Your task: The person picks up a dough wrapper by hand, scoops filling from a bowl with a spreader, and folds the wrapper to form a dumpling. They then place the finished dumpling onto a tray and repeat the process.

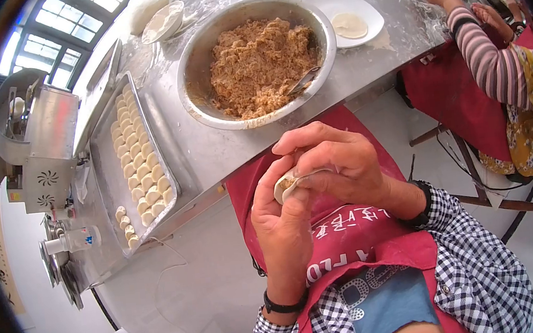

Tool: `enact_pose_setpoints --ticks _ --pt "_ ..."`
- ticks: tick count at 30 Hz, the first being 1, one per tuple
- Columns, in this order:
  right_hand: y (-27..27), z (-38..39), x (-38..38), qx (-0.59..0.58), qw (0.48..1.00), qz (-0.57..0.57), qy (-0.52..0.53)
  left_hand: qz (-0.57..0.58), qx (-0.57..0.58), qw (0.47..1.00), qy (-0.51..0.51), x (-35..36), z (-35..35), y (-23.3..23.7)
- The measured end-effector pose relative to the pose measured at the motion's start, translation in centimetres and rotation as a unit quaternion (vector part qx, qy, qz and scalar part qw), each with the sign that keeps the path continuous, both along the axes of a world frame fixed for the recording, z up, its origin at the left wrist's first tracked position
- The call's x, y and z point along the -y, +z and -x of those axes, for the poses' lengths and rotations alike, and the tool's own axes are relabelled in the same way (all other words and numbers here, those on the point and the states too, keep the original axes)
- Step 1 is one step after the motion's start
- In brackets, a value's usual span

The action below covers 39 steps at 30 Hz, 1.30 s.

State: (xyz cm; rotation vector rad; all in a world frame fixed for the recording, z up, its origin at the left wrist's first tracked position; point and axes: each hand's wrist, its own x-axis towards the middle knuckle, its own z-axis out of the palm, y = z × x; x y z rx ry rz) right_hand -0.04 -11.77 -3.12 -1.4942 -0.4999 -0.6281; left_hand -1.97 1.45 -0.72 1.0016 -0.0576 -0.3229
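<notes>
Between my two hands, above my lap, is a dumpling (285,186) with its wrapper folded partly round brown filling that shows at the opening. My left hand (282,219) cups it from below, thumb and fingers closed on its sides. The fingers of my right hand (347,166) pinch the wrapper's edge from the other side and cover part of it. Just beyond my hands, a large metal bowl (193,103) holds brown minced filling (260,64), with a spoon (303,81) stuck in at its right side.
On the left, a metal tray (173,195) carries rows of dumplings (141,159). White plates stand behind the bowl, one with a round wrapper (349,25). A person in a striped sleeve (484,59) works at the right of the floury metal table (396,45). A machine (46,143) stands far left.
</notes>
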Motion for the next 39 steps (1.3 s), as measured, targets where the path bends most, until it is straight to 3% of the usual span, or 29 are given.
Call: enact_pose_setpoints --ticks 9,17,24,30,32,38,39 --pt "0.0 -0.1 0.1 0.014 1.000 -0.004 -0.005 0.012 0.010 1.000 -0.001 -0.1 0.0 -0.4" --pt "0.8 0.1 1.1 -0.005 1.000 -0.017 0.003 -0.141 0.085 0.986 0.031 -0.1 0.2 -0.1" --pt "0.2 0.1 0.6 0.016 1.000 0.022 0.006 -0.161 0.108 0.980 0.037 0.0 0.2 0.1" --pt "-0.3 0.1 0.2 0.009 1.000 -0.017 0.007 -0.131 0.085 0.987 0.026 0.0 0.1 0.3" --pt "0.0 0.2 -0.1 0.007 0.999 -0.033 0.010 0.043 0.007 0.999 -0.006 -0.3 0.0 -0.3" --pt "1.6 0.5 2.2 0.034 0.999 0.028 -0.028 0.060 0.009 0.998 0.002 -0.9 -0.5 -0.3" --pt "1.5 0.2 2.8 0.041 0.996 0.032 -0.077 0.061 0.008 0.998 0.002 -0.9 -0.6 -0.2"
